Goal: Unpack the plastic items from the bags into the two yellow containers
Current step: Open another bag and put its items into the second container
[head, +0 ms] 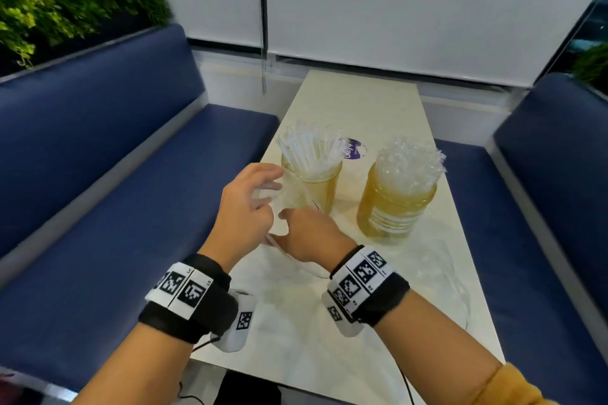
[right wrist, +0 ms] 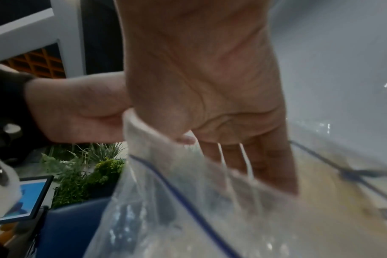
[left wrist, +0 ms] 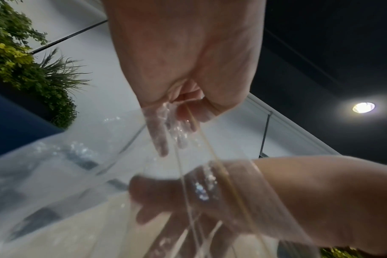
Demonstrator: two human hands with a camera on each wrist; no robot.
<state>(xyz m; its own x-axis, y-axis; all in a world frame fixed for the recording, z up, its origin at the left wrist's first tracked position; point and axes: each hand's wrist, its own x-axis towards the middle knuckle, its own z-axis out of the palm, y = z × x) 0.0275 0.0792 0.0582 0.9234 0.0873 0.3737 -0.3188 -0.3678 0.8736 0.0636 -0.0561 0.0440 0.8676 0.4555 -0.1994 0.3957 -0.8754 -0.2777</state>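
Two yellow containers stand on the table. The left container (head: 320, 186) holds white straws, and the right container (head: 393, 212) is full of clear wrapped items. Just before the left one I hold a clear zip bag (head: 291, 199) (left wrist: 55, 174) (right wrist: 166, 209) off the table. My left hand (head: 250, 204) (left wrist: 188, 61) (right wrist: 77, 108) pinches its opened edge. My right hand (head: 312, 233) (right wrist: 205, 87) (left wrist: 298, 192) is pushed into the bag's mouth, fingers stretched straight down. The blurred plastic hides what the bag holds.
A second clear bag (head: 441, 276) lies flat at the table's right edge, near the right container. A round purple-printed piece (head: 353, 148) lies behind the left container. Blue benches (head: 98, 207) run along both sides of the narrow white table (head: 355, 102).
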